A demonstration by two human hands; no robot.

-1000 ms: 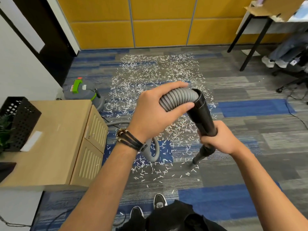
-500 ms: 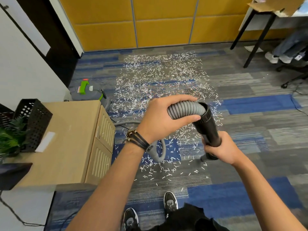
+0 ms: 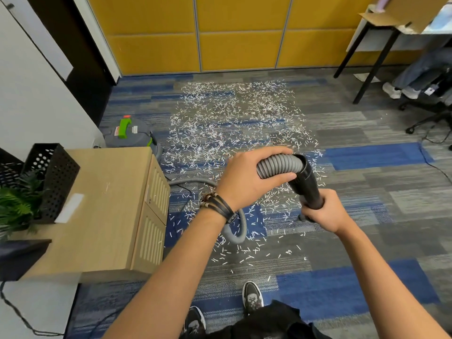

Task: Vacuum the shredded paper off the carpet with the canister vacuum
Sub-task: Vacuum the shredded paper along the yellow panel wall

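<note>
The left hand curls round the ribbed grey hose, and the right hand grips the smooth black tube below it. Thin white paper shreds litter the striped grey-and-blue carpet; the round grey vacuum sits behind a wooden cabinet.

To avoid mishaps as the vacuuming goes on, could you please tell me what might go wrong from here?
The grey hose, gripped by the left hand, drops into a loop on the carpet near the shoes; a step might catch it.
It runs past the wooden cabinet to the canister vacuum; reaching the far shredded paper could snag it or drag the canister.
A black cable lies on the carpet at right; the wand in the right hand might catch it.
</note>
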